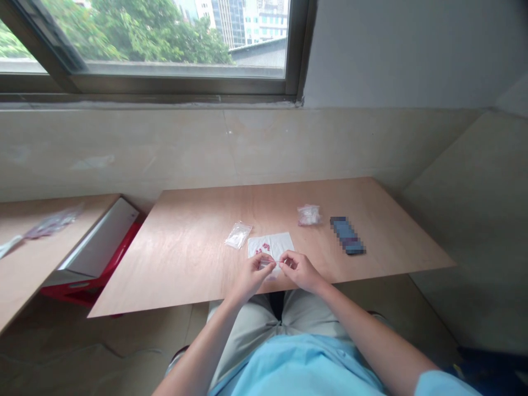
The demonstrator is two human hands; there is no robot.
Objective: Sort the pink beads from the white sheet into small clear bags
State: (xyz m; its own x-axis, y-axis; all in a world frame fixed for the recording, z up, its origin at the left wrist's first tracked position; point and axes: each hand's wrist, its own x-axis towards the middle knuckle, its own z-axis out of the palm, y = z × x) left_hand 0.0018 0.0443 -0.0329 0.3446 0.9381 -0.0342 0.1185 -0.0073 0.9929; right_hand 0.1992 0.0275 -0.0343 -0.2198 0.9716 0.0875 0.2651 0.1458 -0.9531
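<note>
My left hand (pixel 258 270) and my right hand (pixel 301 270) are held close together over the near edge of a white sheet (pixel 284 241). Thumb and forefinger are pinched on each hand, with the fingertips nearly meeting. A thin pale bit seems to show between them, too small to name. Several small red pieces (pixel 266 247) lie on the sheet, just beyond my left fingers. To the left of the sheet is a clear plastic bag (pixel 238 235) with whitish contents. Farther back on the right sits another clear bag (pixel 309 215), fuller and pinkish at the bottom.
The wooden tabletop (pixel 185 247) ends just in front of my lap. A dark phone-shaped object (pixel 347 235), pixelated, lies to the right. On the left stands another table (pixel 25 275) bearing a plastic bag (pixel 53 223), with a red stool-like item (pixel 124 247) between the tables.
</note>
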